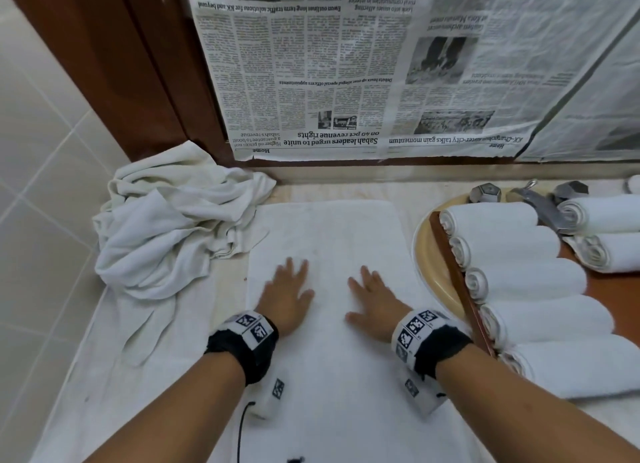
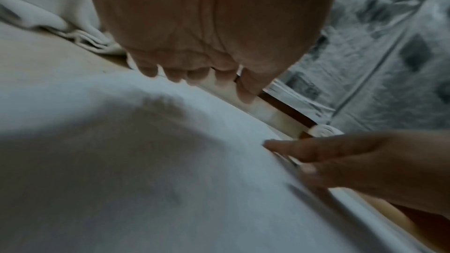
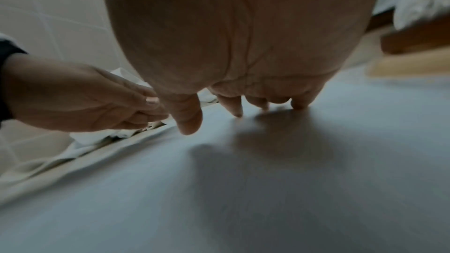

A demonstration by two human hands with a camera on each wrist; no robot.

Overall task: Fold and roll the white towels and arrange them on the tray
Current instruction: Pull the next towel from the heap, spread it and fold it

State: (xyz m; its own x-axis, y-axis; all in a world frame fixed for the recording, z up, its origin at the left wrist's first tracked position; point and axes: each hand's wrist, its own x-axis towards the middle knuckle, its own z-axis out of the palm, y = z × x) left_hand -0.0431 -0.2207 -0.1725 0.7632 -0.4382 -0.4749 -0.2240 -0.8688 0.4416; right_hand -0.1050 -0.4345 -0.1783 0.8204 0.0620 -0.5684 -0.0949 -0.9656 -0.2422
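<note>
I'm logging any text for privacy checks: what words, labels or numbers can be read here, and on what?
All on the upside-down newspaper sheets covering the wall:
"Sabah leaders urged to unite on 40 pct revenue rights"
"inter-city talks gain momentum", its start unclear
"Home"
Other headlines and body print: too small or blurred.
Black-and-white wrist-band markers: patterns, no words.

The head view looks steeply down from above the fingers, while both wrist views sit close behind them, sharing the flat towel [image 1: 329, 241] beneath

Bathroom: wall tiles [image 1: 41, 172], faucet [image 1: 540, 206].
</note>
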